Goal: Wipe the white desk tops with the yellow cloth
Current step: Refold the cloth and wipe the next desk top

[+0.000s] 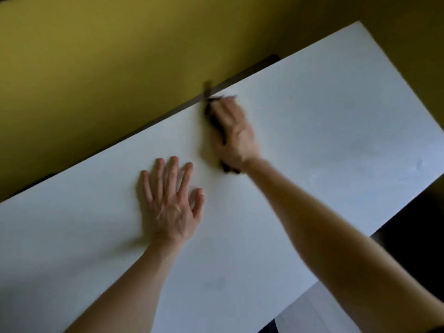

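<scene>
The white desk top fills most of the head view, running slantwise. My right hand lies blurred near the desk's far edge, fingers stretched out over the cloth and pressing it onto the surface. Only dark, yellowish edges of the cloth show, beside the fingers and under the wrist. My left hand rests flat on the desk, fingers spread, a little nearer to me and left of the right hand. It holds nothing.
A yellow partition stands right behind the desk's far edge, with a dark strip along the join. A second white surface sits lower at the bottom right. Dark floor lies beyond the desk's right edge.
</scene>
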`<control>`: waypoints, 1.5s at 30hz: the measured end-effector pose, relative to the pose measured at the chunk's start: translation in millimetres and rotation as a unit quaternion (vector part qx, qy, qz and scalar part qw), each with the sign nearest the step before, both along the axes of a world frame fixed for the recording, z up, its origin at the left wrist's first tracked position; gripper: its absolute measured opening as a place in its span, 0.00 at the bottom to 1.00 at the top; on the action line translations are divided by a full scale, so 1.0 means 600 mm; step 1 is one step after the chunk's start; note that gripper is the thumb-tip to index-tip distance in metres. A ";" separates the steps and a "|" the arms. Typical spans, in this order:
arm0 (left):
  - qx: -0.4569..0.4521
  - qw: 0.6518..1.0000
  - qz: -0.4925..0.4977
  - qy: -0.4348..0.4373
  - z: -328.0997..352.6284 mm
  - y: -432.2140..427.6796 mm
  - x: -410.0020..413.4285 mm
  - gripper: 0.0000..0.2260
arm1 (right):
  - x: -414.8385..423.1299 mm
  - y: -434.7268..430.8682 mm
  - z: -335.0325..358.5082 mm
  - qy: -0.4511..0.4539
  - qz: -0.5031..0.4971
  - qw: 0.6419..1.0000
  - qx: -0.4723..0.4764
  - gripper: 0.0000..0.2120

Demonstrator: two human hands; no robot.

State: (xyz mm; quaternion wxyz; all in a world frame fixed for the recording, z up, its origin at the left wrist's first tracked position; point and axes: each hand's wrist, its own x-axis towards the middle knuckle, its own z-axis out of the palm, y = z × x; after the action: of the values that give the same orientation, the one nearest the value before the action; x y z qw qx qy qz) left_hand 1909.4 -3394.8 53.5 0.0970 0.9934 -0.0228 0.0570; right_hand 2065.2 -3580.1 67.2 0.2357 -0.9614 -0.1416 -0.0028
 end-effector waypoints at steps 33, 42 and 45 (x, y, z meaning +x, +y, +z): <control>-0.014 1.000 -0.002 -0.021 -0.017 0.010 0.002 0.27 | 0.041 -0.202 0.037 0.137 -0.096 0.986 0.014 0.38; -0.010 1.000 0.000 -0.017 -0.016 0.007 0.003 0.28 | 0.091 -0.296 0.060 0.008 0.205 0.958 -0.202 0.33; -0.009 1.000 -0.003 -0.015 -0.016 0.008 0.003 0.28 | 0.070 -0.237 0.055 -0.037 0.101 0.975 -0.195 0.24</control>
State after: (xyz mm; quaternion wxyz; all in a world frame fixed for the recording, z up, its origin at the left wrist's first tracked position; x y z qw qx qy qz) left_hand 1911.2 -3390.0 44.1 0.1060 0.9914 -0.0264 0.0715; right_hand 2107.0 -3722.4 100.4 0.0378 -0.9688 -0.2445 0.0129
